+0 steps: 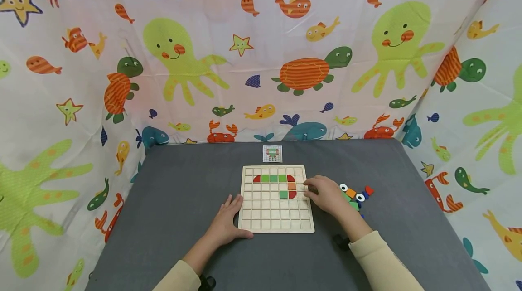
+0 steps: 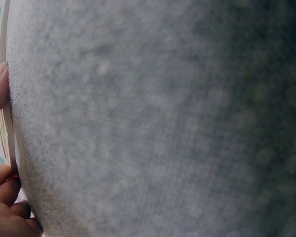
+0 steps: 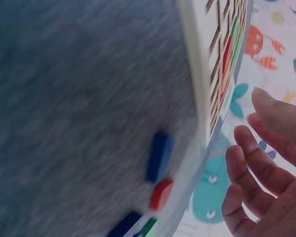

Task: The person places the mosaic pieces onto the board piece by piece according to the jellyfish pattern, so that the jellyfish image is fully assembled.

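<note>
A pale wooden grid board [image 1: 266, 224] lies on the grey table. Green squares [image 1: 274, 178], red rounded pieces [image 1: 257, 179] and an orange square [image 1: 291, 186] fill some cells in its upper part. My left hand [image 1: 225, 222] rests against the board's left edge, fingers along the side and thumb at the near corner; the left wrist view catches only part of it. Over the right edge of the board hovers my right hand [image 1: 325, 194]. In the right wrist view its fingers [image 3: 259, 168] are loosely bent, with nothing visible between them and the thumb.
Loose coloured pieces [image 1: 354, 205] lie right of the board, partly hidden by the right forearm. Among them are a blue block [image 3: 160, 157] and a red piece [image 3: 162, 194]. A small printed card [image 1: 272, 154] lies behind the board. A sea-animal curtain [image 1: 253, 114] surrounds the table.
</note>
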Demonstrator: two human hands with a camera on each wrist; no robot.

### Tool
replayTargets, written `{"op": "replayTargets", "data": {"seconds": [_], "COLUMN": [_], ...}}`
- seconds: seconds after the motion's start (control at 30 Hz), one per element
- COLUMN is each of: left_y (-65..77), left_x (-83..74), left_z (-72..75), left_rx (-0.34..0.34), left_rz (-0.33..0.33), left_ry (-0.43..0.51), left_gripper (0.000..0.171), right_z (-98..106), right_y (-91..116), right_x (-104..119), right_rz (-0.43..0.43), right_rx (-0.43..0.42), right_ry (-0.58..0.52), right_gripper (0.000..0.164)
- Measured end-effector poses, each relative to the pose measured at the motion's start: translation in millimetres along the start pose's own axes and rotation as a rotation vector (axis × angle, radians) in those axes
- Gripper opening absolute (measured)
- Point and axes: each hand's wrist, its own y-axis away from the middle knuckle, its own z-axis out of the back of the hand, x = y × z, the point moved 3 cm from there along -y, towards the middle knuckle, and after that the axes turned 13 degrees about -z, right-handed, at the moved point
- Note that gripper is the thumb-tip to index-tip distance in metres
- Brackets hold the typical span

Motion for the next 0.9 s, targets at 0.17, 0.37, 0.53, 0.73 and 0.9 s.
{"op": "replayTargets", "data": {"seconds": [0.17, 0.37, 0.53, 0.73, 0.9], "left_y": [0.0, 0.1, 0.2, 0.8, 0.3], "left_x": [-0.1, 0.8, 2.1, 2.7, 2.7], "left_z": [0.6, 0.3, -0.7, -0.8, -0.7], "left_rx": [-0.002, -0.002, 0.007, 0.002, -0.001], "left_rz": [-0.009, -0.006, 0.0, -0.002, 0.003], "left_ry": [0.011, 0.01, 0.014, 0.019, 0.017], "left_gripper": [0.124, 0.124, 0.125, 0.125, 0.125], "right_z": [5.6, 9.8, 15.8, 19.3, 18.2], "right_y": [5.0, 8.6, 13.9, 17.7, 17.8], "right_x": [-19.6, -41.3, -57.0, -72.4, -80.8], "right_rz": [-0.05, -0.099, -0.165, -0.239, -0.262], "right_rx": [-0.013, -0.057, -0.07, -0.053, -0.042], "right_ry": [-0.008, 0.017, 0.033, 0.067, 0.099], "right_gripper": [0.031, 0.032, 0.032, 0.029, 0.024]}}
